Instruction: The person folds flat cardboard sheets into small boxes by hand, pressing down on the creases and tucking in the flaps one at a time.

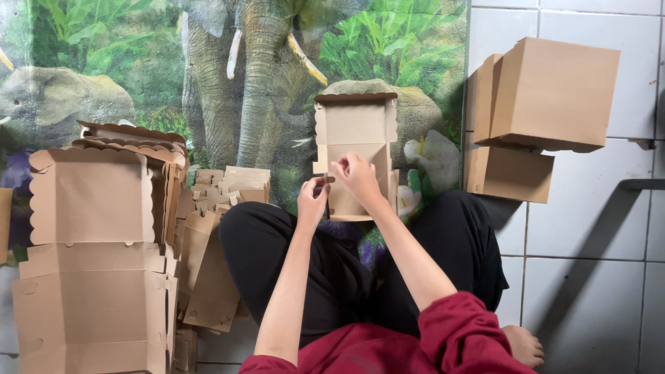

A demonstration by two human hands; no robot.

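Both hands, left hand (pixel 312 201) and right hand (pixel 357 176), pinch (grip closed) the cardboard box (pixel 355 149).

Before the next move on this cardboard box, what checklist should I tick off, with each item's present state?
1. Both hands on the box: ok. Left hand pinches a side flap; right hand grips the box wall.
2. Scalloped lid open and standing up: ok.
3. Flap tab seated in its slot: cannot tell, fingers hide it.
4. Box steady at the person's knees on the elephant mat: ok.
5. Flat blanks within the left hand's reach: ok.
6. Finished boxes stacked apart on the tiled floor: ok.
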